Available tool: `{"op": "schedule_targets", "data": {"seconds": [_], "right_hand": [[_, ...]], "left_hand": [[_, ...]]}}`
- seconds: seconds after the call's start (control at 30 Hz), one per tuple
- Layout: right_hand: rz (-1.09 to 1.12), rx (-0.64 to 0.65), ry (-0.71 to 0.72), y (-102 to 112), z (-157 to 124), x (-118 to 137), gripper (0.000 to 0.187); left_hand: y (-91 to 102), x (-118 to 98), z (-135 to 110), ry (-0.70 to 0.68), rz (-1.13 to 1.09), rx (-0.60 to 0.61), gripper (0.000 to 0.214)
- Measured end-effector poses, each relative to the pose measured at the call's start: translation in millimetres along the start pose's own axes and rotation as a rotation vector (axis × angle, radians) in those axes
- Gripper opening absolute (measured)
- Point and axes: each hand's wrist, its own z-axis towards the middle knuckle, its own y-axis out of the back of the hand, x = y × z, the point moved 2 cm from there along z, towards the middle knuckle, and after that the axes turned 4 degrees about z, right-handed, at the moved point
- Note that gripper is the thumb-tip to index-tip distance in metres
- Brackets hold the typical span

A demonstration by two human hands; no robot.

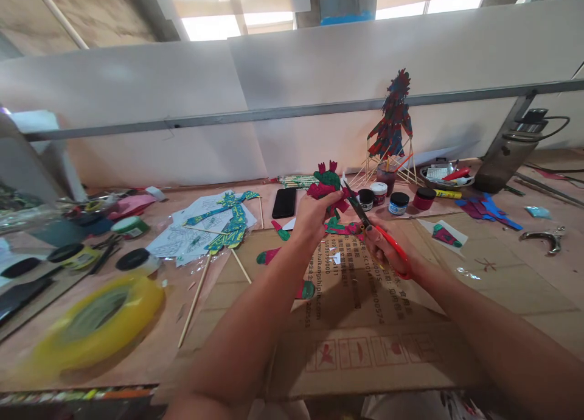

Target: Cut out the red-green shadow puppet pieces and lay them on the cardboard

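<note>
My left hand (316, 216) is closed on a painted paper cutout (326, 179), dark green and magenta with a jagged crest at its top. In my right hand (387, 249) is a pair of scissors (401, 259) with red handles and dark blades. The blades point up and left, close to the cutout's right edge; whether they touch it I cannot tell. Beneath my hands lies a flattened cardboard sheet (347, 322) with printed characters. On it rest more green and magenta pieces (272, 255), partly hidden by my left forearm.
A yellow tape roll (98, 316) lies at the front left. Behind it, a blue-green puppet on sticks (228, 222) covers printed sheets (171, 240). Further back are a phone (284, 203), paint jars (399, 203), and a red-blue figure on sticks (393, 119). A bottle (508, 155) stands right.
</note>
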Motion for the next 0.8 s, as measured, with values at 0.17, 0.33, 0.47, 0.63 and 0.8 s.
{"op": "schedule_targets", "data": {"seconds": [0.17, 0.33, 0.47, 0.63, 0.8], "right_hand": [[0.011, 0.023, -0.006, -0.9, -0.2, 2.5, 0.052], [0.000, -0.001, -0.030, -0.7, -0.5, 3.3, 0.053], [-0.001, 0.000, -0.003, -0.7, -0.6, 2.1, 0.054], [-0.019, 0.002, 0.018, -0.6, -0.5, 2.0, 0.053], [-0.023, 0.012, 0.027, 0.7, 0.4, -0.4, 0.050]], "left_hand": [[-0.9, -0.4, 0.1, 0.008, -0.011, 0.018, 0.028], [-0.9, -0.7, -0.2, -0.002, -0.007, -0.012, 0.031], [-1.3, -2.5, -1.1, 0.018, 0.011, -0.019, 0.031], [-1.2, -3.2, -1.0, -0.015, -0.001, 0.024, 0.033], [-0.5, -3.1, -0.8, -0.022, 0.025, 0.000, 0.036]]}}
